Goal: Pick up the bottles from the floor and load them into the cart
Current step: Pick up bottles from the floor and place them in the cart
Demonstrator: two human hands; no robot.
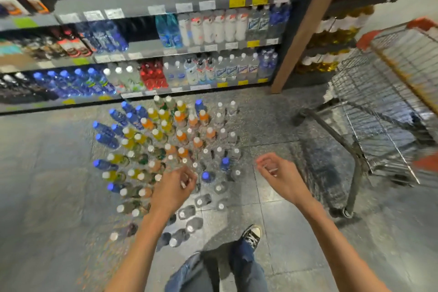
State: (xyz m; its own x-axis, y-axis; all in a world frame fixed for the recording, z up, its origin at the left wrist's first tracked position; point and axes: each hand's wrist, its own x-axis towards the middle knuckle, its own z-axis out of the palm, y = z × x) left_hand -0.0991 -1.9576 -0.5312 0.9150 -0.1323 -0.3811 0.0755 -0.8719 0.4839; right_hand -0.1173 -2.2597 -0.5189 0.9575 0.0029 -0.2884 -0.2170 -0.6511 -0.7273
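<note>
Overhead, left hand [174, 188] and right hand [276, 173] hover loosely curled, holding nothing, above floor bottles [166, 140] left of the cart [388, 111]

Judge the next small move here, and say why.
Probably lower the left hand onto a clear bottle just beyond it and grip it. Both it and the right hand hang loosely curled and hold nothing, and the bottles stand on the floor, left of the cart.

we see the bottles [170, 144] standing close-packed on the floor [47, 173] before the shelves [142, 54]. the cart [384, 111] stands to their right, apart from them. our shoe [251, 236] is just behind the bottles.
</note>
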